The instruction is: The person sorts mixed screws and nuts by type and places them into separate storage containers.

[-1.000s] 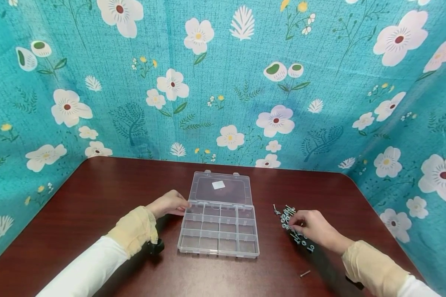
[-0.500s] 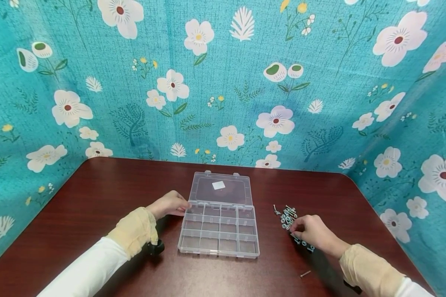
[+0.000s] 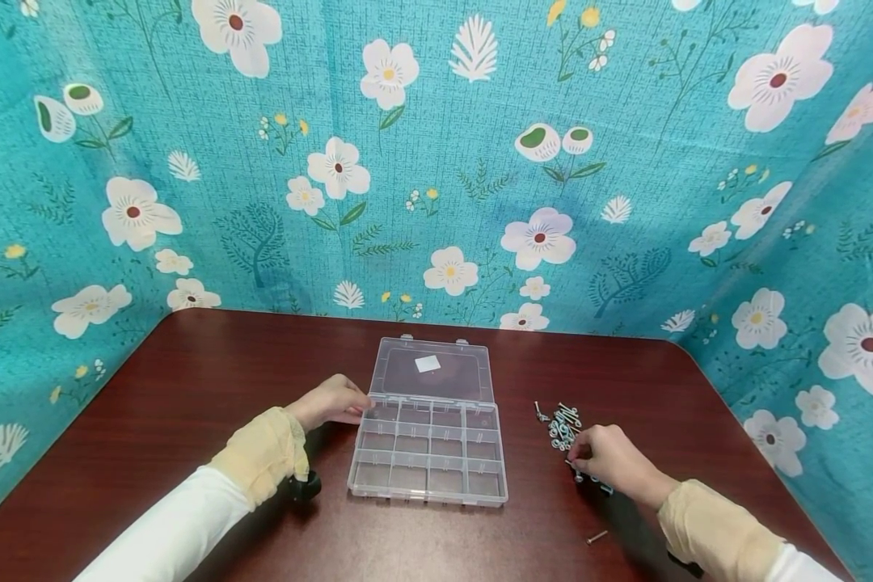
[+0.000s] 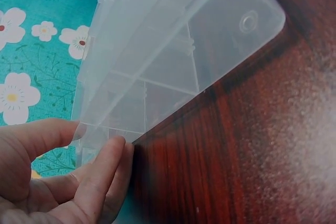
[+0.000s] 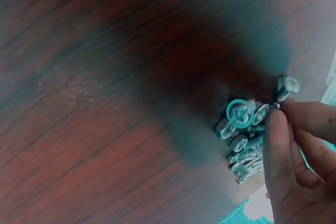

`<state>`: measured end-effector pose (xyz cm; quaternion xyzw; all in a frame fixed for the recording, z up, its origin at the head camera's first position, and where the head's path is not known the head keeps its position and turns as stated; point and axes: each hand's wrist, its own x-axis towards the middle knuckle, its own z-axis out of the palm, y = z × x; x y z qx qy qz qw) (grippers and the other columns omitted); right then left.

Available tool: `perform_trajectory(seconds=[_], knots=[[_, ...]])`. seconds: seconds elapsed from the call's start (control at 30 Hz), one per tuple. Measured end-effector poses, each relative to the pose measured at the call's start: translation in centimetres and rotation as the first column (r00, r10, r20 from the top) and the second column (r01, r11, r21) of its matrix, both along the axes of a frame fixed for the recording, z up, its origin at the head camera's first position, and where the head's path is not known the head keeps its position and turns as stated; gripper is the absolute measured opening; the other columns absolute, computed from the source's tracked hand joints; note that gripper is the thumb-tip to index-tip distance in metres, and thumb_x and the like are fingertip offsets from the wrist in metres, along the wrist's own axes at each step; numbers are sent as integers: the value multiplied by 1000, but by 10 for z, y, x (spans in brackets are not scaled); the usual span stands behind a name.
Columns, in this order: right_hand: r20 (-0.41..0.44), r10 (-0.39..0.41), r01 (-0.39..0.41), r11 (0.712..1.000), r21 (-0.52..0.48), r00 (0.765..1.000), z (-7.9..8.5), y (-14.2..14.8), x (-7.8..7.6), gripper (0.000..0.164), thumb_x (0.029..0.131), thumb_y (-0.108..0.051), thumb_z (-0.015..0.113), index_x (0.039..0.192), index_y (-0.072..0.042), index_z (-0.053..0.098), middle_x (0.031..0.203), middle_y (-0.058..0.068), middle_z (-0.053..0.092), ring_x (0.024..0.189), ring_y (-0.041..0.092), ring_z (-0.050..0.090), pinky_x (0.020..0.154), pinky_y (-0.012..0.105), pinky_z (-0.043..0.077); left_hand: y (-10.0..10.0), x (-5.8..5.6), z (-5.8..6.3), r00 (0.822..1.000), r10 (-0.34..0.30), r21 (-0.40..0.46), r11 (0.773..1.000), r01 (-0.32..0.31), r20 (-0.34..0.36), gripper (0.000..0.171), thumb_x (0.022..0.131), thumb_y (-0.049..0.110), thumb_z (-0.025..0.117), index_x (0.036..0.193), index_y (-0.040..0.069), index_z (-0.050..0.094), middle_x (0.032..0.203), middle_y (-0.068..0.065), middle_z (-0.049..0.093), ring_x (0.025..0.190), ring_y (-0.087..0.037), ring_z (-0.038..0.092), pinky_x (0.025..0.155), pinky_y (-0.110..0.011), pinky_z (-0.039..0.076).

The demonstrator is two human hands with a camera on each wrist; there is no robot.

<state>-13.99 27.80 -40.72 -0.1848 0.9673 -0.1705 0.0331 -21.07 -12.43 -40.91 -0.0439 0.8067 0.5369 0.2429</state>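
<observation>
A clear plastic compartment box point(image 3: 428, 495) lies on the table with its lid point(image 3: 458, 380) folded back, and its compartments hold nothing. My left hand point(image 3: 332, 399) holds the box at its back left corner; in the left wrist view, the thumb is at the rim and the fingertips are against the side wall point(image 4: 157, 77). To the right, a pile of small metal screws, nuts and washers point(image 3: 563, 422) is partly hidden by my right hand point(image 3: 614, 461). Its thumb and forefinger pinch a small screw point(image 5: 275, 105), mostly covered by the fingertips.
A single screw point(image 3: 596, 537) lies apart from the pile, nearer the front of the dark wooden table point(image 3: 262, 339). A flowered teal cloth point(image 3: 436, 194) hangs behind the table and along its sides. A white label point(image 3: 428, 364) is on the lid.
My right hand has drawn slightly toward the front of the pile, uncovering more hardware behind it. My left hand and the box have stayed in place.
</observation>
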Motion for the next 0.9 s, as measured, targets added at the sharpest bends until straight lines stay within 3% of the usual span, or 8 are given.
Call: perform_trajectory(seconds=[0.47,0.67,0.9], knots=[[105,-12,12,1000,-4,994,0,-10,-2,12,68,2,64,78,-5,63,58,-7,53,48,4,46,44,21,40,2,1,-1,999,26,1,1000,-26,-22,26,84,-1,59,102,-20,58,90,-19,62,73,-15,59,71,-32,57],[-13,60,-61,995,-76,998,4,-16,-8,12,71,2,64,81,-5,66,67,-6,57,58,2,51,50,20,45,3,4,1,999,38,3,999,-38,-36,26,84,-2,59,102,-21,58,91,-21,62,77,-19,61,71,-32,57],[-159,12,-41,983,-180,987,16,-42,-16,12,75,1,68,83,-7,69,79,-4,63,67,7,54,58,21,51,4,5,1,997,51,-21,998,-52,-50,27,85,-1,59,103,-21,58,94,-23,62,81,-22,62,70,-32,57]])
